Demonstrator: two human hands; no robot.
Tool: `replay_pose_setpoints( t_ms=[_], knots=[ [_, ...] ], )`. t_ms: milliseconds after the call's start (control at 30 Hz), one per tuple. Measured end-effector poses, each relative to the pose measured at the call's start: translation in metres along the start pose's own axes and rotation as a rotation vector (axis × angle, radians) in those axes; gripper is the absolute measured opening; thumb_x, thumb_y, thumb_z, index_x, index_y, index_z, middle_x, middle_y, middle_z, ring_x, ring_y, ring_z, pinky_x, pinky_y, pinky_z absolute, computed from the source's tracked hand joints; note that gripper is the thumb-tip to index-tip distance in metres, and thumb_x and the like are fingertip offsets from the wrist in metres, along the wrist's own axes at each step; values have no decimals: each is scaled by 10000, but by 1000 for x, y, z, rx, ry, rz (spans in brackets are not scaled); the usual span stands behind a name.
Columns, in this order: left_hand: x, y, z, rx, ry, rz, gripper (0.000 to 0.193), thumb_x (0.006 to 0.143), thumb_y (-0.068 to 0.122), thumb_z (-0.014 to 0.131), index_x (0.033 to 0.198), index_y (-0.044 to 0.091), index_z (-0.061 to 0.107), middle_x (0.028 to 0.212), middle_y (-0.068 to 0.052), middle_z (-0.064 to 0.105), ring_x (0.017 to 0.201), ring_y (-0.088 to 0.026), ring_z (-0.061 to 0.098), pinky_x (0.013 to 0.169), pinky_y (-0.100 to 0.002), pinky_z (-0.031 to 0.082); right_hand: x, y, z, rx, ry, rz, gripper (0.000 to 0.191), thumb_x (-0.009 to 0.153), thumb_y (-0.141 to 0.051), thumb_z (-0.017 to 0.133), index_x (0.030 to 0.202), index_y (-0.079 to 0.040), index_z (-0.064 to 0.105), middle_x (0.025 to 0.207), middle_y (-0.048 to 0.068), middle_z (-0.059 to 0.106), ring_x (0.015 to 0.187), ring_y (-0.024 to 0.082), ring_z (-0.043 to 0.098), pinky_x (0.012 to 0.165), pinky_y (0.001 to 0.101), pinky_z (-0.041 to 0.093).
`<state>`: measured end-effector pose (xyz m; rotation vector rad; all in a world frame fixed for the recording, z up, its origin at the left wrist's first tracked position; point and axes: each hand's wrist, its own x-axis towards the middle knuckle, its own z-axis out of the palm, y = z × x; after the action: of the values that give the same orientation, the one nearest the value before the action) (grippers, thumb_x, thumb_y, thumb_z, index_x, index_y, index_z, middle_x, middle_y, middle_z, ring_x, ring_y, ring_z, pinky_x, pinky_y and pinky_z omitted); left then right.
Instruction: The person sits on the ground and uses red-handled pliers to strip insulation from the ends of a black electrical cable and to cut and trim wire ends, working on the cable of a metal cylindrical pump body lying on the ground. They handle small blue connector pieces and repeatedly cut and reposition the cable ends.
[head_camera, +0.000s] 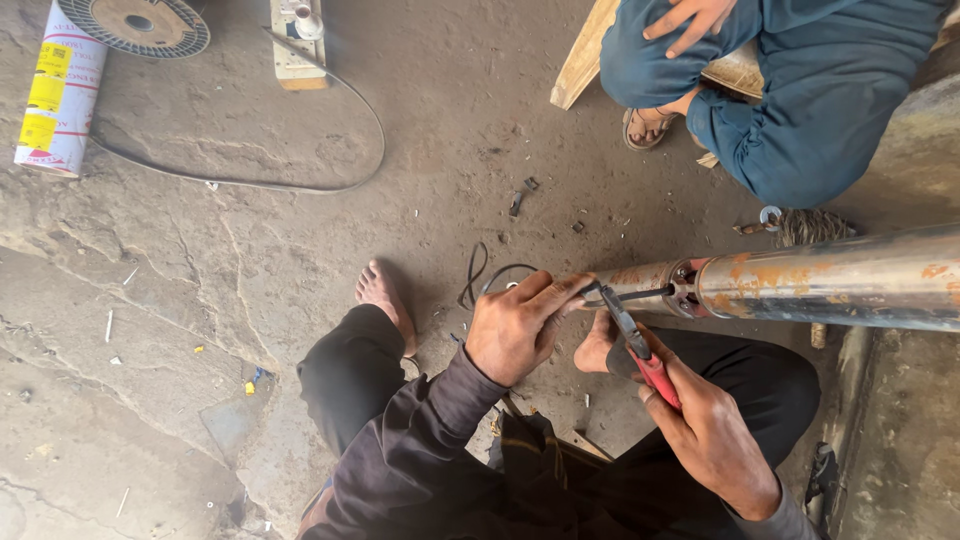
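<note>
A long rusty metal cylinder lies across the right side, its open end pointing left. My left hand rests at that end, fingers pinching a dark wire that comes out of it. My right hand grips red-handled pliers, whose jaws bite on the wire beside the cylinder's end. My bare feet sit on the concrete floor below.
Another person in blue clothes squats at the top right on a wooden plank. A black cable loops across the floor from a switch board. A wire spool and a printed roll lie top left.
</note>
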<state>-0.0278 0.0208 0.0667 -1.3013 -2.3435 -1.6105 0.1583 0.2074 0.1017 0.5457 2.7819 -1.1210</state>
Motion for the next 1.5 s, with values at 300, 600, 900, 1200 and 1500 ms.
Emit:
replay_pose_setpoints(
  t_ms=[300, 600, 900, 1200, 1500],
  knots=[
    [-1, -4, 1, -38, -47, -2, 398, 953, 120, 707, 1346, 166, 669, 887, -48, 667, 654, -230, 678, 583, -339, 564, 1, -15, -1, -50, 24, 26, 485, 901, -103, 651, 1366, 1, 561, 1078, 196, 740, 915, 271, 800, 731, 370, 637],
    [-2, -7, 1, -48, -58, 32, 449, 889, 72, 709, 1324, 180, 683, 902, -46, 668, 692, -233, 683, 599, -347, 565, 4, -19, 0, -49, 97, -11, 425, 905, -164, 680, 1284, 11, 602, 965, 181, 737, 834, 271, 765, 681, 391, 584],
    [5, -27, -19, -311, -271, 37, 271, 941, 122, 707, 1206, 161, 749, 906, -44, 682, 783, -215, 698, 673, -382, 552, 3, 12, -11, 174, -361, 259, 400, 956, -283, 664, 1275, -41, 666, 643, 74, 540, 530, 152, 482, 538, 370, 446],
    [-3, -27, -5, -527, -253, 54, 276, 990, 195, 692, 1254, 118, 722, 986, -81, 713, 898, -244, 708, 801, -380, 568, -4, 2, -5, 800, -479, 394, 396, 951, -249, 647, 1251, 6, 607, 733, 38, 519, 611, 136, 513, 567, 332, 480],
    [-2, -14, -1, -599, -315, 29, 444, 1009, 184, 657, 1444, 122, 592, 1263, -121, 726, 1139, -288, 733, 975, -395, 589, 6, 6, -21, 1045, -666, 531, 429, 945, -249, 637, 1280, -2, 533, 736, 45, 518, 615, 162, 522, 567, 337, 476]
  ],
)
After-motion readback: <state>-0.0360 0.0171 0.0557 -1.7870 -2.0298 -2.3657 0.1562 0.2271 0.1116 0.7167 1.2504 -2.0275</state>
